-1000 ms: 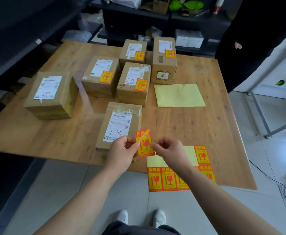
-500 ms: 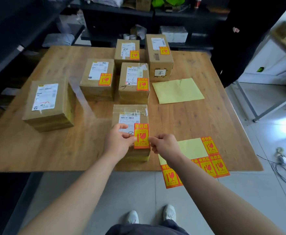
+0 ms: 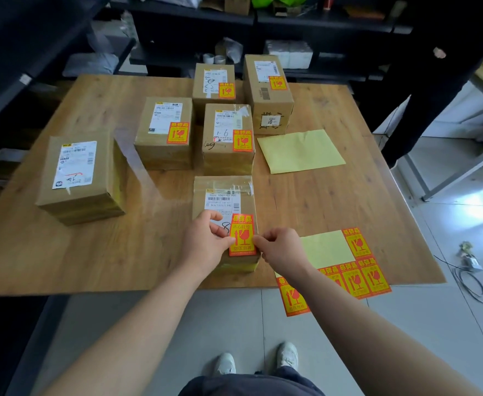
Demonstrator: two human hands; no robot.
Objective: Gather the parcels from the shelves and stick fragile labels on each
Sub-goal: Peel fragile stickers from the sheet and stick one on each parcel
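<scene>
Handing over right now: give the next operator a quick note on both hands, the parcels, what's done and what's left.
Left hand and right hand each pinch a side edge of a fragile label on the near parcel.
Done: four back parcels labelled.
Left: press this label flat, then label the left parcel from the sticker sheet at the near right edge of the table.

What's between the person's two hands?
A fragile label, pinched on either edge by the left hand and right hand, over the nearest parcel, seen in the head view.
</scene>
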